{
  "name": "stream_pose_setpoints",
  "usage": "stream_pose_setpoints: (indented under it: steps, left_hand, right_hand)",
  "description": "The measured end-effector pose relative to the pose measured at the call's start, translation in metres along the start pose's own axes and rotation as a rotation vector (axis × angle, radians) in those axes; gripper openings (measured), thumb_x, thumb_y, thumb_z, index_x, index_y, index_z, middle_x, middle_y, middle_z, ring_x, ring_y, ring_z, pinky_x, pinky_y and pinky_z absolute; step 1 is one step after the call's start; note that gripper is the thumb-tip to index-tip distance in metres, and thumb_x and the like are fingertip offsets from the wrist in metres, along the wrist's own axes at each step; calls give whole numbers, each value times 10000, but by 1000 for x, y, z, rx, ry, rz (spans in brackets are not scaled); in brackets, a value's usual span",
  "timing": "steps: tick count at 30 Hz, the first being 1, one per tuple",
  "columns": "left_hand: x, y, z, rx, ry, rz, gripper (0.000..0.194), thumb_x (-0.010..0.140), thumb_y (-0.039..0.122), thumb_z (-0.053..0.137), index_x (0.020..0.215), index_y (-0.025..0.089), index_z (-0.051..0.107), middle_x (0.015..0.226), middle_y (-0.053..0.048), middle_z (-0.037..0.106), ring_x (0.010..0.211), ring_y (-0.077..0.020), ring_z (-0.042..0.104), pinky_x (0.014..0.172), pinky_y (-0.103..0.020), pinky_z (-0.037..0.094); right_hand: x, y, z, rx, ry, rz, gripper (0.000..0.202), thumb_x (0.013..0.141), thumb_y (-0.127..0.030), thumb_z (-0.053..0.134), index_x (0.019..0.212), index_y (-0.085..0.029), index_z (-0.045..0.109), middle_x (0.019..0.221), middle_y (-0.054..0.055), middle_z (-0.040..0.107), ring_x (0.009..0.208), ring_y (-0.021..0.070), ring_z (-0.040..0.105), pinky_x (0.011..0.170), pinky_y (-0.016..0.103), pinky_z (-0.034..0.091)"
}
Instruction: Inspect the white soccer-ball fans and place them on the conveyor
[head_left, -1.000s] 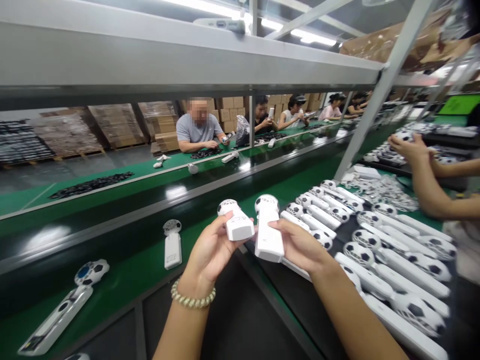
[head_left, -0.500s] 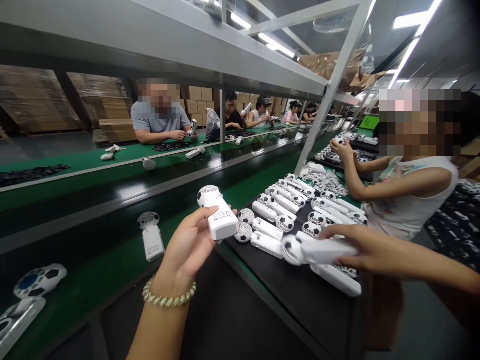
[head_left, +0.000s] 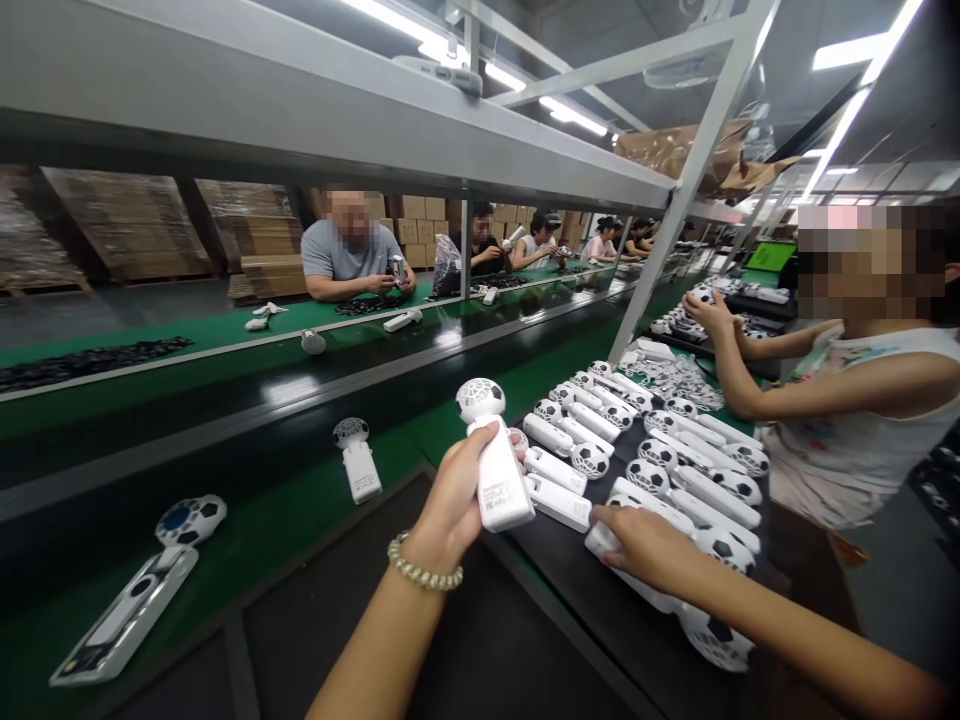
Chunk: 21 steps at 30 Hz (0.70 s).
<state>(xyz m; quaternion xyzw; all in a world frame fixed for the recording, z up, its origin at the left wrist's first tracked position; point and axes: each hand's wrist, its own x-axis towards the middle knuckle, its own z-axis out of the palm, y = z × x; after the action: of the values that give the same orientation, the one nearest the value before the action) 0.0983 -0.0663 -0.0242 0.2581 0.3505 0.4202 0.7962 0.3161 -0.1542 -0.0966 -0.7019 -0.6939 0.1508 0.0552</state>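
My left hand (head_left: 450,490) is closed around the handle of a white handheld fan (head_left: 504,485) with a round football-patterned head. That fan stands head up, its printed side facing me. Down at the black tray (head_left: 570,590), my right hand (head_left: 649,550) grips the handle end of another such fan (head_left: 646,592). Its head points toward the tray's near right corner, and my fingers hide part of the handle. Rows of similar fans (head_left: 589,460) lie in the tray around that hand, heads facing alternate ways.
On the green conveyor (head_left: 285,560) to the left lie an opened fan (head_left: 135,600) showing its inside and a closed fan (head_left: 360,465). A metal post (head_left: 652,270) rises behind the tray. A co-worker (head_left: 862,370) sits at the right; others work across the line.
My right hand has lowered its fan into the tray's near side and turned it, head now toward me. The fan in my left hand has tipped more upright. The view has shifted left.
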Motion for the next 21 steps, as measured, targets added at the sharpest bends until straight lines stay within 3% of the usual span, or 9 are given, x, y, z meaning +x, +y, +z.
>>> stream_pose_setpoints:
  steps: [2, 4, 6, 8, 11, 13, 15, 17, 21]
  left_hand:
    - [4, -12, 3, 14, 3, -2, 280, 854, 343, 565, 847, 73, 637, 696, -89, 672, 475, -137, 593, 438, -241, 502]
    - [6, -24, 7, 21, -17, 40, 289, 863, 369, 559, 855, 90, 633, 701, -82, 676, 484, -122, 588, 456, -218, 490]
    - [8, -32, 9, 7, -26, 80, 254, 861, 348, 572, 859, 100, 629, 711, -81, 681, 521, -125, 605, 492, -210, 493]
    - [13, -33, 8, -18, 0, 78, 230, 857, 320, 575, 845, 96, 625, 705, -91, 682, 528, -144, 614, 495, -228, 496]
    - [27, -21, -3, -53, 92, 76, 193, 854, 257, 548, 811, 80, 611, 655, -97, 668, 477, -155, 599, 465, -253, 488]
    - [36, -5, -15, -95, 172, 117, 166, 851, 221, 527, 799, 80, 596, 622, -83, 653, 470, -150, 596, 473, -251, 492]
    - [42, 13, -29, -148, 248, 175, 157, 854, 211, 508, 796, 86, 583, 595, -66, 637, 478, -141, 596, 495, -247, 502]
    - [42, 30, -42, -202, 311, 241, 145, 856, 207, 496, 803, 96, 572, 592, -52, 630, 491, -134, 598, 513, -242, 509]
    - [33, 56, -59, -298, 373, 369, 113, 849, 192, 485, 806, 116, 556, 623, -36, 625, 520, -125, 600, 528, -229, 513]
  right_hand:
    - [12, -6, -12, 156, -1, -22, 238, 807, -390, 573, 863, -163, 617, 825, 88, 659, 770, 237, 618, 671, 312, 463]
    - [27, -14, -26, 470, -24, -22, 471, 890, -552, 381, 898, -137, 604, 890, 118, 663, 783, 225, 634, 656, 307, 490]
    - [44, -21, -35, 649, -38, -48, 568, 913, -584, 259, 963, -125, 590, 976, 130, 658, 863, 222, 641, 691, 310, 512]
    - [61, -25, -32, 553, -3, -97, 510, 910, -535, 299, 1008, -124, 585, 1029, 125, 648, 944, 224, 623, 779, 326, 506]
    - [81, -28, -10, 331, 46, -121, 461, 888, -459, 376, 1111, -105, 569, 1131, 149, 610, 1053, 252, 575, 922, 377, 445]
    - [90, -29, 8, 250, 7, -122, 599, 802, -485, 535, 1252, -91, 503, 1277, 178, 522, 1196, 292, 481, 1010, 409, 381]
    - [96, -32, 20, 148, -45, -125, 854, 612, -435, 746, 1326, -71, 452, 1402, 216, 381, 1313, 351, 331, 1079, 443, 296]
    - [101, -34, 26, 54, -82, -114, 886, 482, -349, 827, 1258, -43, 530, 1442, 253, 288, 1343, 403, 243, 1096, 468, 253]
    - [111, -35, 23, -67, -76, -91, 669, 507, -445, 806, 1053, -83, 671, 1421, 239, 302, 1316, 416, 254, 1056, 461, 296]
